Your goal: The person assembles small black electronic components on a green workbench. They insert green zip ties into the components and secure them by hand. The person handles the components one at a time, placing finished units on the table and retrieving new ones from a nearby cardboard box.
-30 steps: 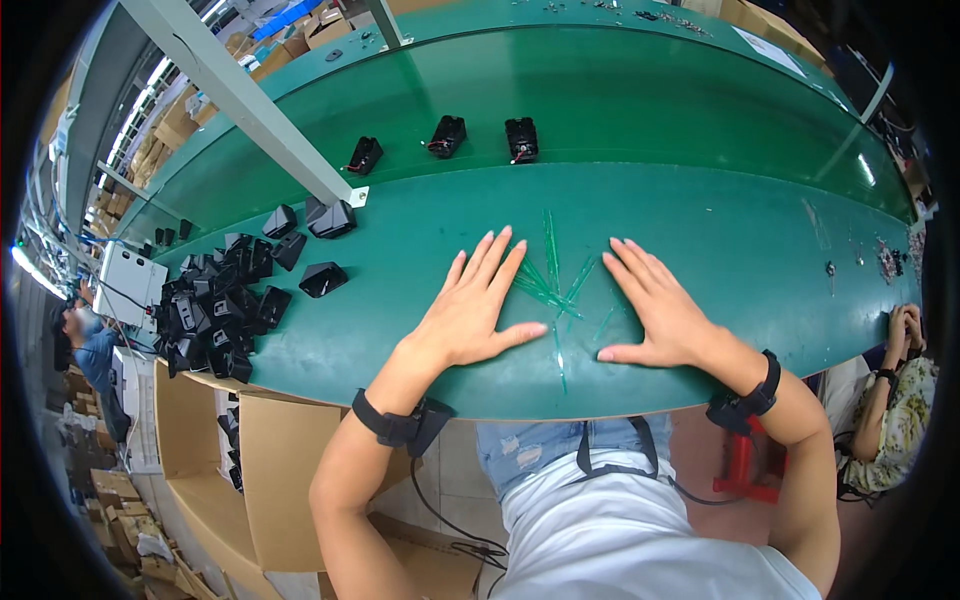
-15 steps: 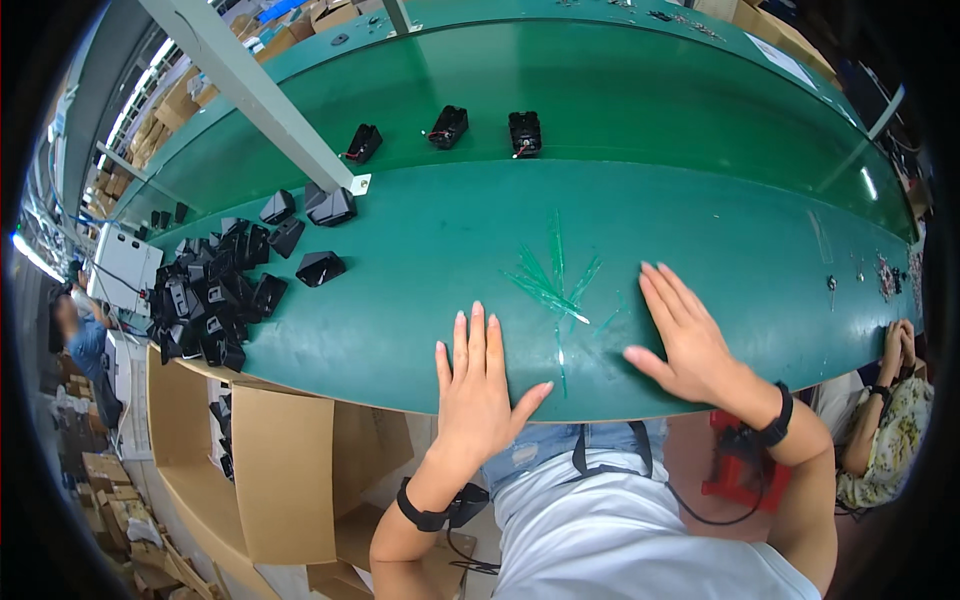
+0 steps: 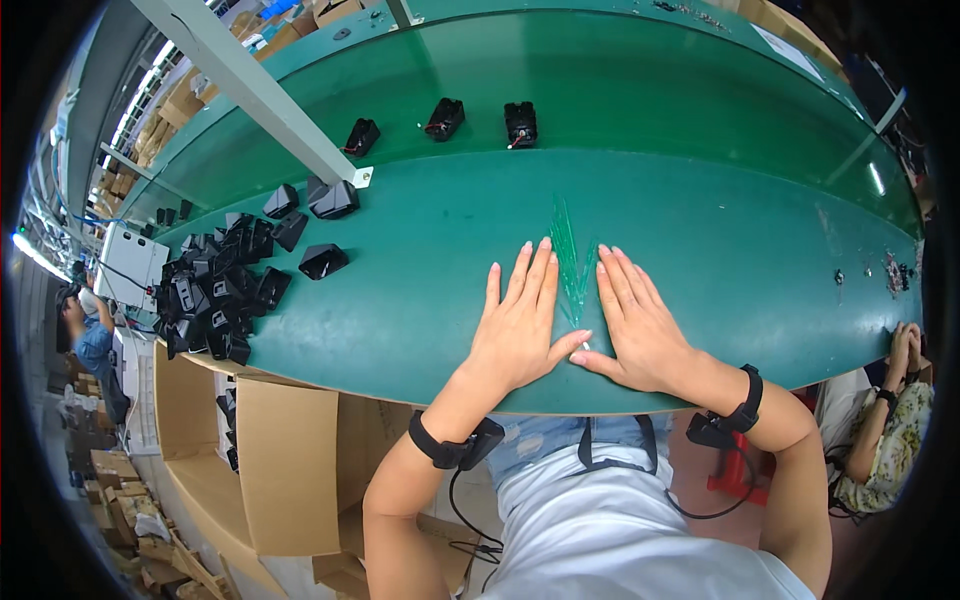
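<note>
Thin translucent green strips (image 3: 566, 245) lie in a narrow bunch on the green bench top, with a small white tip (image 3: 585, 345) at their near end. My left hand (image 3: 518, 325) rests flat against the left side of the bunch, fingers stretched out. On the other side my right hand (image 3: 638, 325) lies flat too, fingers pointing away from me. The two thumbs nearly meet at the white tip. Parts of the strips are hidden beside or under my fingers. Neither hand grips anything.
Black plastic housings (image 3: 215, 285) form a heap at the left. Several black units with red wires, one here (image 3: 520, 125), stand along the back strip. A grey post (image 3: 250, 90) rises at back left. Below are an open carton (image 3: 285, 470) and, at right, another person's hands (image 3: 905, 350).
Both hands have slid inward and slightly away from me, closing in on the strips. The spread strips are now gathered into a narrower bunch between them.
</note>
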